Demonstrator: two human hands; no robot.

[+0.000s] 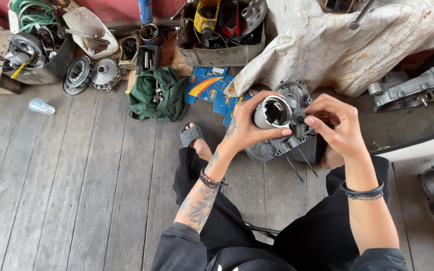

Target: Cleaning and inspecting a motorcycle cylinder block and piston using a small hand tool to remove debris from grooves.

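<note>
My left hand [249, 128] grips a short silver metal cylinder [272, 113], its open bore facing up. My right hand [335, 125] is pinched on a small dark part at the cylinder's right side; the part itself is too small to make out. Both hands hover over a grey engine case [290, 90] lying on the plank floor, with thin rods [302, 163] sticking out toward me. My knees in black trousers frame the case.
A green cloth bag [156, 93] and blue cardboard packets [209, 88] lie beyond the case. Boxes of tools and engine parts [222, 30] line the back. A stained tarp [347, 45] covers something right. Other engine covers [418, 88] sit at the right.
</note>
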